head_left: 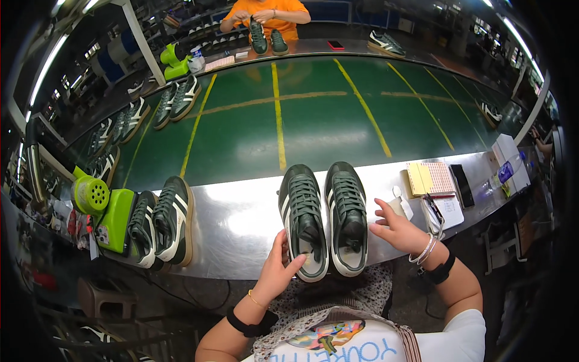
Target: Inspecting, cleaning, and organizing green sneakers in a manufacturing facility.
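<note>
A pair of dark green lace-up sneakers with white side stripes stands on the metal table edge before me, toes pointing away. At the collar of the left sneaker (303, 202), my left hand (279, 268) has its fingers along the outer side and its thumb over the opening, gripping the shoe. Close beside it stands the right sneaker (348, 205), its laces drawn across the tongue. My right hand (399, 230) hovers just right of that shoe, fingers spread and holding nothing.
Another sneaker pair (173, 223) stands to the left by a lime-green machine (111, 211). On the right lie a notepad (429, 178), a phone (462, 186) and a plastic bottle (503, 175). Beyond the green conveyor belt (241, 133), a person in orange (289, 12) handles shoes.
</note>
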`<action>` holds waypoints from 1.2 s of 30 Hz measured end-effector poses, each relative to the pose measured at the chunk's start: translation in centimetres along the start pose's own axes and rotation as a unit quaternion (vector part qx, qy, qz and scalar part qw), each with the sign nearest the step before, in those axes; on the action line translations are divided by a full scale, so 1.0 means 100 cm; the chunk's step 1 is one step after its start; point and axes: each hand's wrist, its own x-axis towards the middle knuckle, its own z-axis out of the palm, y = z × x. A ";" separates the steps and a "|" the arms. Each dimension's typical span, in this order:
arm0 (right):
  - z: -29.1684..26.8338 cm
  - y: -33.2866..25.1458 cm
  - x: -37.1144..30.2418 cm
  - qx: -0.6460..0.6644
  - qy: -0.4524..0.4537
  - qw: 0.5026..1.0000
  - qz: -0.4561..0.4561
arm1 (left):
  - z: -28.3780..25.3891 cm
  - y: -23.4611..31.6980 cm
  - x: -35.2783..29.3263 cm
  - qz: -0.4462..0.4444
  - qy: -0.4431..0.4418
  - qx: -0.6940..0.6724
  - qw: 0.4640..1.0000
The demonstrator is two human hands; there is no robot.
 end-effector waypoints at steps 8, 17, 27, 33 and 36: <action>0.094 0.016 0.001 0.226 0.177 0.954 -0.090 | 0.012 -0.015 0.017 0.064 0.050 0.056 0.995; 0.116 0.023 -0.016 0.213 0.228 0.939 -0.143 | 0.005 -0.015 -0.013 0.154 0.070 0.144 0.975; 0.124 0.023 -0.014 0.250 0.215 0.931 -0.154 | 0.001 -0.020 -0.017 0.157 0.070 0.126 0.977; 0.126 0.022 -0.009 0.249 0.221 0.927 -0.171 | -0.002 -0.024 -0.015 0.161 0.079 0.110 0.978; 0.126 0.020 -0.008 0.248 0.224 0.927 -0.168 | -0.004 -0.023 -0.012 0.162 0.077 0.112 0.977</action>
